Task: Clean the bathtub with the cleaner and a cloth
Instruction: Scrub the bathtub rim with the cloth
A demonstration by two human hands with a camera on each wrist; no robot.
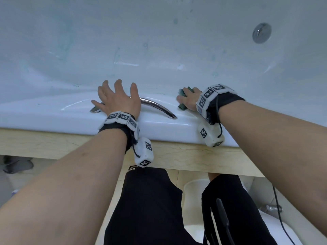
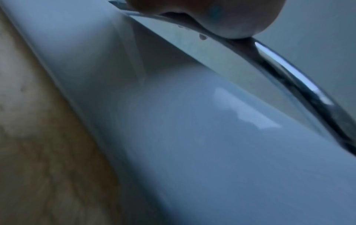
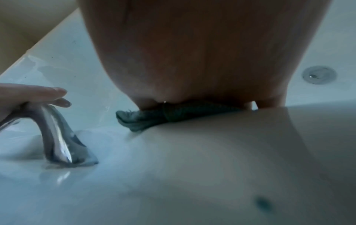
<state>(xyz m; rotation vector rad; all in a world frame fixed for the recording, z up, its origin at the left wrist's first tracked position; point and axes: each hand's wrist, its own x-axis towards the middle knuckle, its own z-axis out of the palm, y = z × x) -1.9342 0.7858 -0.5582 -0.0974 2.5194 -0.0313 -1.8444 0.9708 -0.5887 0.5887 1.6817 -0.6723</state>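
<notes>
The white bathtub (image 1: 159, 50) fills the upper head view, with bluish cleaner streaks and drops on its inner wall. My left hand (image 1: 116, 98) rests flat, fingers spread, on the chrome grab handle (image 1: 159, 106) set in the near rim. To the handle's right, my right hand (image 1: 189, 99) grips a bunched dark green cloth (image 1: 183, 106) and presses it onto the rim. In the right wrist view the cloth (image 3: 146, 120) sticks out under the palm, beside the handle (image 3: 57, 137). The left wrist view shows the rim (image 2: 192, 137) and handle (image 2: 308, 91). No cleaner bottle is in view.
A round chrome fitting (image 1: 261, 33) sits on the tub's inner wall at upper right. A beige marble ledge (image 1: 177, 156) runs below the rim. Beneath it are my black-trousered legs, a white bucket (image 1: 192, 190) and grey slippers (image 1: 17, 165) at far left.
</notes>
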